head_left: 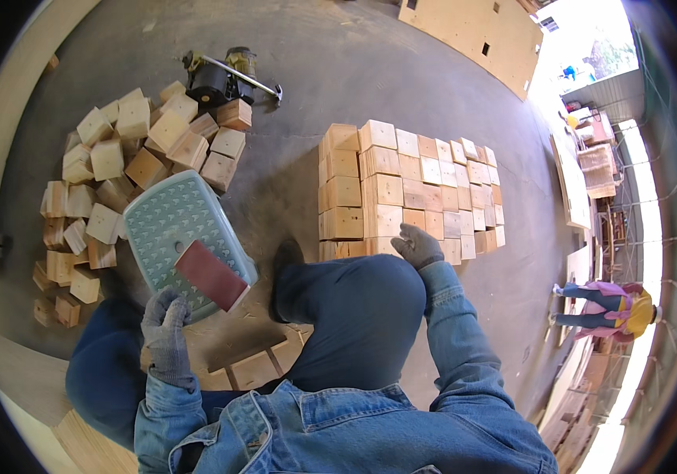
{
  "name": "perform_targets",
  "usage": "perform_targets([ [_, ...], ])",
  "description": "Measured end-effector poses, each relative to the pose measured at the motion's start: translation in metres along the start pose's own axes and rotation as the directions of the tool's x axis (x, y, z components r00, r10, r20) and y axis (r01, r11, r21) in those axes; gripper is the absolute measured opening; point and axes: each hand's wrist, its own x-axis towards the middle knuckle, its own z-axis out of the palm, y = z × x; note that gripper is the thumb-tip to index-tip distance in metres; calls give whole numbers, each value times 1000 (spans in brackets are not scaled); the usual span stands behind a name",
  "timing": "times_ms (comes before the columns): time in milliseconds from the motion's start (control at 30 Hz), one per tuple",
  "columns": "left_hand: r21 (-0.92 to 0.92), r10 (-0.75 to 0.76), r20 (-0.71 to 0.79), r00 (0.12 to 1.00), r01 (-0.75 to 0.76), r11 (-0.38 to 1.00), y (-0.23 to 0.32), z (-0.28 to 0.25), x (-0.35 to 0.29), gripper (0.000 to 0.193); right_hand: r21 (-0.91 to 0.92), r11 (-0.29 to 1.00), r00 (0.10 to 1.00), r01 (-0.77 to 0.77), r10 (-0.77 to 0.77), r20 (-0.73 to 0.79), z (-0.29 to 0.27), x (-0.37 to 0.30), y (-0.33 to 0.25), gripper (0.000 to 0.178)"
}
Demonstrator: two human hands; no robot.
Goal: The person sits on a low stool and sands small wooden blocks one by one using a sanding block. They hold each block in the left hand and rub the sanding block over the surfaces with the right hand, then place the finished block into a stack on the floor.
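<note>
A pale green plastic stool (176, 225) with a patterned top stands before me on the left. On it lies a dark red, slightly curled sheet (212, 275) that looks like sandpaper. At the stool's near edge is my left hand (166, 336), in a grey glove, its fingers curled together; whether anything is in them is hidden. My right hand (418, 246), gloved too, hovers by my right knee at the near side of a neat stack of wooden blocks (413, 186). Its fingers are loosely bent and apart, with nothing between them.
Loose wooden blocks (105, 158) lie heaped beyond and left of the stool. Behind them a black and yellow-green machine (220, 75) with a metal bar sits on the concrete floor. More wood lies beneath my legs. A person (615, 308) stands far right; a large board (477, 35) is at the back.
</note>
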Motion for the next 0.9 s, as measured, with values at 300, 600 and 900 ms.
perform_targets([
  [300, -180, 143, -5, 990, -142, 973, 43, -21, -30, 28, 113, 973, 919, 203, -149, -366, -33, -50, -16, 50],
  [600, 36, 476, -15, 879, -475, 879, 156, -99, -5, 20, 397, 719, 799, 570, -372, -472, -31, -45, -175, 39],
  [900, 413, 561, 107, 821, -549, 726, 120, -126, 81, 24, 49, 788, 784, 614, -616, 71, 41, -66, -289, 43],
])
